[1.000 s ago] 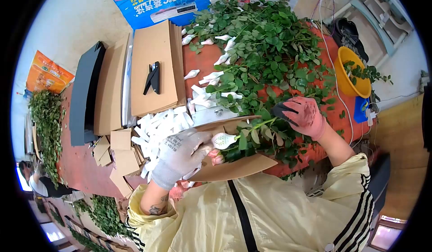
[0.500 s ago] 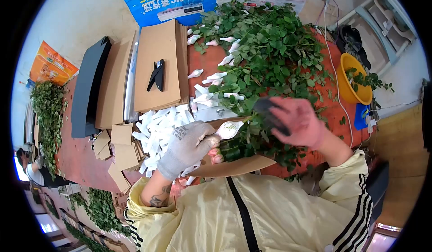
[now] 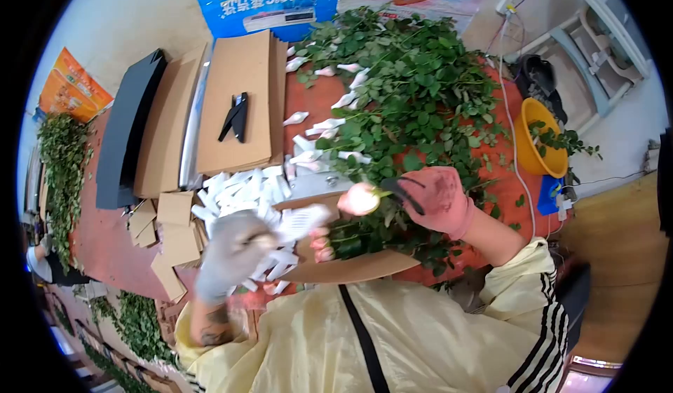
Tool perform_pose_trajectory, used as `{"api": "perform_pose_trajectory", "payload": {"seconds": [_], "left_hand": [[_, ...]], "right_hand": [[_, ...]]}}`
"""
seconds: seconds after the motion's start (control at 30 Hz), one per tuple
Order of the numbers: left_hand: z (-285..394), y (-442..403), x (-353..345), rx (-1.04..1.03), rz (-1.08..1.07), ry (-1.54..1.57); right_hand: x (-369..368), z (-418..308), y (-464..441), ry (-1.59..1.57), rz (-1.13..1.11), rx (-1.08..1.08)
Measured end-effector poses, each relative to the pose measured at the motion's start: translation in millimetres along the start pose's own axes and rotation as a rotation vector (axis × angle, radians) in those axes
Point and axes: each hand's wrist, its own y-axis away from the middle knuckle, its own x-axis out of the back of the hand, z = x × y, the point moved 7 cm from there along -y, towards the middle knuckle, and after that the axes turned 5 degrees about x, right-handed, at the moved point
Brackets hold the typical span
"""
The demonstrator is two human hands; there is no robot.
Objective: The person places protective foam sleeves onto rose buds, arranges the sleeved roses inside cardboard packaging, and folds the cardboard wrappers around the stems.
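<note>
The left hand (image 3: pixel 235 249), grey-gloved and blurred, has its fingers closed on a white foam net sleeve (image 3: pixel 303 222) beside a heap of white strips (image 3: pixel 242 193). The right hand (image 3: pixel 433 200), red-gloved with dark fingertips, is clamped on the stem of a pink rose (image 3: pixel 356 200), its bloom between the two hands above a curved cardboard sheet (image 3: pixel 364 270). Upside down, the blue printed panel (image 3: pixel 287 18) reads "140°C 蒸汽洗"; the orange package's (image 3: pixel 73 88) print is too small to read. A black stapler (image 3: pixel 236 118) lies on stacked cardboard (image 3: pixel 245 56).
</note>
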Motion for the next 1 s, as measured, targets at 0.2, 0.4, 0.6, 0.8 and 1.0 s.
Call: {"api": "perform_pose_trajectory", "payload": {"seconds": [0.2, 0.4, 0.6, 0.8, 1.0], "left_hand": [[-72.2, 14.4, 30.5, 0.283, 0.127, -0.678], [33.8, -37.5, -44.7, 0.018, -0.147, -0.123], [87.1, -78.0, -94.2, -0.396, -0.173, 0.122], [86.7, -81.7, -93.5, -0.263, -0.276, 0.115], [-17.4, -34.7, -27.6, 0.136, -0.486, -0.052]], "right_hand": [[21.8, 14.9, 33.6, -0.139, 0.373, -0.061], [26.4, 12.1, 36.6, -0.156, 0.461, -0.031], [17.5, 5.8, 36.2, -0.19, 0.503, -0.01], [7.2, 10.0, 39.0, -0.221, 0.374, -0.07], [-4.2, -12.8, 15.7, -0.001, 0.006, 0.022]]}}
